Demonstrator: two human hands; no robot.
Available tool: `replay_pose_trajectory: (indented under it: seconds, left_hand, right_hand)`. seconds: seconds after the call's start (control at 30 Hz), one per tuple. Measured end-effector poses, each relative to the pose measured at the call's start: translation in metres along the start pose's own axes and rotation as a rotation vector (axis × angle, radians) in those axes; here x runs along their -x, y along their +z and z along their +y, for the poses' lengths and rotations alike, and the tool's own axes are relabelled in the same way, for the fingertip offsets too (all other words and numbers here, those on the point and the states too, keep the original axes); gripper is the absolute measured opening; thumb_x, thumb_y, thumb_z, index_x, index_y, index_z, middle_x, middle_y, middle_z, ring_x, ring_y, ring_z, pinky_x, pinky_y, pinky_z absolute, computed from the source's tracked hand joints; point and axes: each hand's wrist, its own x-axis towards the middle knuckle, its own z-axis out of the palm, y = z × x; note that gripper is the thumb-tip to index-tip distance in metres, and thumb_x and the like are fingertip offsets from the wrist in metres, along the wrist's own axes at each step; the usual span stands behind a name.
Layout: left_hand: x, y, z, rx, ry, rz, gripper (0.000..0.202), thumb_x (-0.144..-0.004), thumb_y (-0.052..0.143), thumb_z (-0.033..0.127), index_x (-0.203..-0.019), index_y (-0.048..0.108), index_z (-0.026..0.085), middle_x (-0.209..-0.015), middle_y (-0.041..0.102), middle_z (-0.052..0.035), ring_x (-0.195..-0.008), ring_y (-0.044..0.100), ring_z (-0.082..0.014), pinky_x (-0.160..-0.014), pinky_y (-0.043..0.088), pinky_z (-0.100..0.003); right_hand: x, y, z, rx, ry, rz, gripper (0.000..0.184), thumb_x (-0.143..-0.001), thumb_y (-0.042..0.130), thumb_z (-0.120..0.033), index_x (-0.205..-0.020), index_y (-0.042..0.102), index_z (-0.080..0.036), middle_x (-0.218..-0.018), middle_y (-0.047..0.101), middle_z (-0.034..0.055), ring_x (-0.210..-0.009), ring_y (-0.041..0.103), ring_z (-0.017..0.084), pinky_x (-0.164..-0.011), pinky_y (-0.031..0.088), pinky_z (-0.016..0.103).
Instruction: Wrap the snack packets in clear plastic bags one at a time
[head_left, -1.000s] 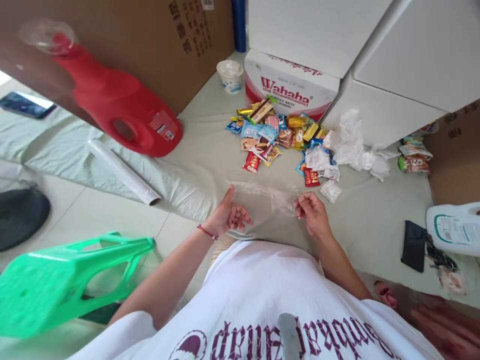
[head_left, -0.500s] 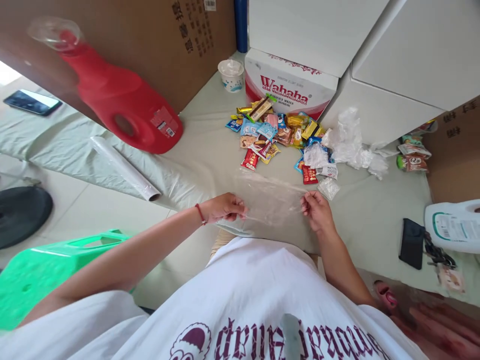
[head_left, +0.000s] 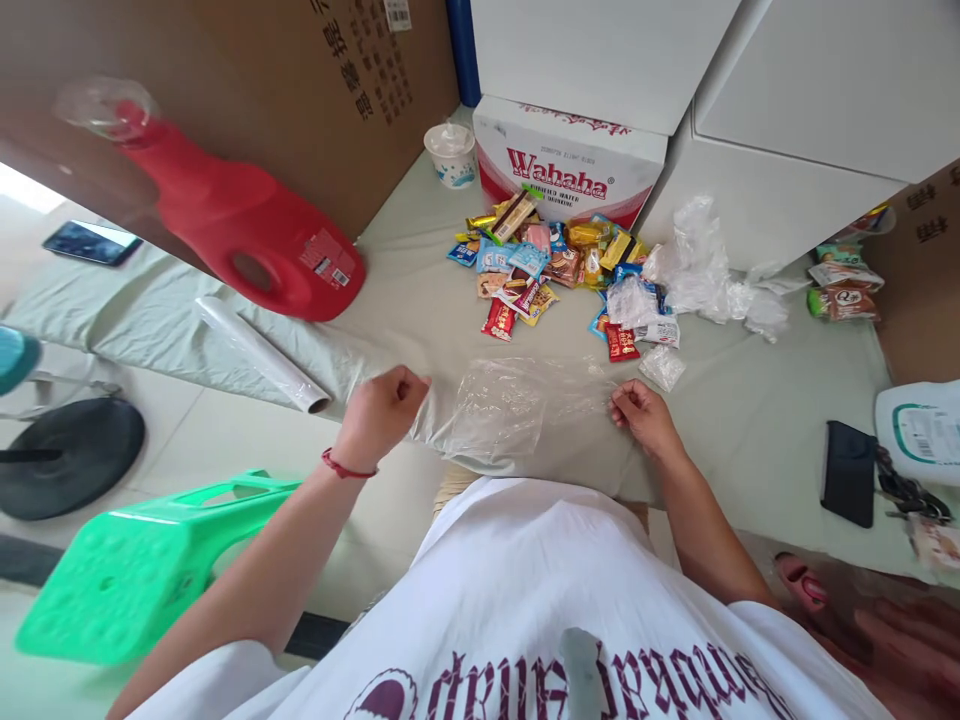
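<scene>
A thin clear plastic bag [head_left: 499,405] lies nearly flat on the cloth-covered surface in front of me. My right hand [head_left: 641,412] pinches its right end between thumb and fingers. To the left of the bag and apart from it, my left hand [head_left: 381,415] is curled into a fist, and nothing shows in it. Beyond the bag sits a heap of small wrapped snacks [head_left: 529,262] in several colours. Crumpled clear plastic [head_left: 694,275] covers part of the heap's right side, and a small clear packet [head_left: 661,368] lies close to my right hand.
A Wahaba-labelled carton [head_left: 570,165] and paper cup [head_left: 451,155] stand behind the snacks. Leftward are a red jug [head_left: 247,240] and clear plastic roll [head_left: 262,355]; a green stool [head_left: 142,565] is below. A black phone [head_left: 849,472] and white bottle [head_left: 919,430] lie right.
My left hand has let go of the bag's left end and moved left, closing into a fist. The bag, stretched between both hands before, now lies down, its right end still in my right hand.
</scene>
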Motion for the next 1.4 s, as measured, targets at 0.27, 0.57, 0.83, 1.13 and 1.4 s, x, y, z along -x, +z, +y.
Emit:
replay_pose_trajectory:
  seconds: [0.27,0.57,0.83,1.13,1.4]
  left_hand:
    - [-0.017,0.094,0.043,-0.283,0.542,-0.197,0.022,-0.093,0.049,0.024,-0.091,0.071,0.019,-0.105,0.073,-0.0113,-0.104,0.067,-0.0252,-0.093,0.052,-0.04]
    - [0.027,0.138,-0.009,-0.448,0.774,-0.201,0.057,-0.102,0.041,0.047,-0.154,0.046,0.022,-0.163,0.042,-0.0126,-0.152,0.036,-0.0308,-0.127,0.01,-0.063]
    - [0.017,0.12,-0.025,-0.484,0.939,-0.286,0.062,-0.103,0.036,0.056,-0.159,0.036,0.031,-0.167,0.033,-0.0086,-0.156,0.028,-0.0281,-0.126,-0.006,-0.062]
    - [-0.026,0.09,-0.053,-0.439,1.014,-0.346,0.071,-0.098,0.044,0.063,-0.161,0.032,0.031,-0.165,0.036,-0.0143,-0.151,0.039,-0.0323,-0.125,-0.001,-0.064]
    - [-0.016,0.079,-0.004,-0.247,0.857,0.015,0.04,-0.102,0.043,0.036,-0.132,0.065,0.022,-0.135,0.066,-0.0125,-0.144,0.045,-0.0311,-0.119,0.03,-0.056]
  right_hand:
    - [0.024,-0.01,0.009,0.332,-0.142,0.026,0.026,-0.092,0.057,-0.049,-0.089,0.06,-0.023,-0.076,0.065,-0.0003,-0.064,0.059,0.016,-0.065,0.049,0.03]
    - [-0.004,-0.008,-0.054,1.019,-0.48,0.164,0.034,-0.101,0.047,-0.042,-0.116,0.067,-0.019,-0.118,0.067,0.0147,-0.112,0.057,0.03,-0.099,0.044,0.041]
    - [-0.083,0.06,-0.065,0.934,-0.291,-0.45,0.019,-0.09,0.064,-0.034,-0.093,0.072,-0.017,-0.077,0.068,0.0046,-0.076,0.059,0.019,-0.069,0.04,0.027]
    - [-0.108,0.012,-0.066,0.819,-0.491,-0.135,0.031,-0.088,0.059,-0.041,-0.099,0.072,-0.015,-0.079,0.061,0.0055,-0.077,0.054,0.021,-0.077,0.045,0.035]
    - [-0.01,0.024,-0.072,0.853,-0.909,-0.475,0.044,-0.099,0.058,-0.046,-0.135,0.062,-0.023,-0.128,0.062,0.014,-0.119,0.053,0.028,-0.105,0.045,0.047]
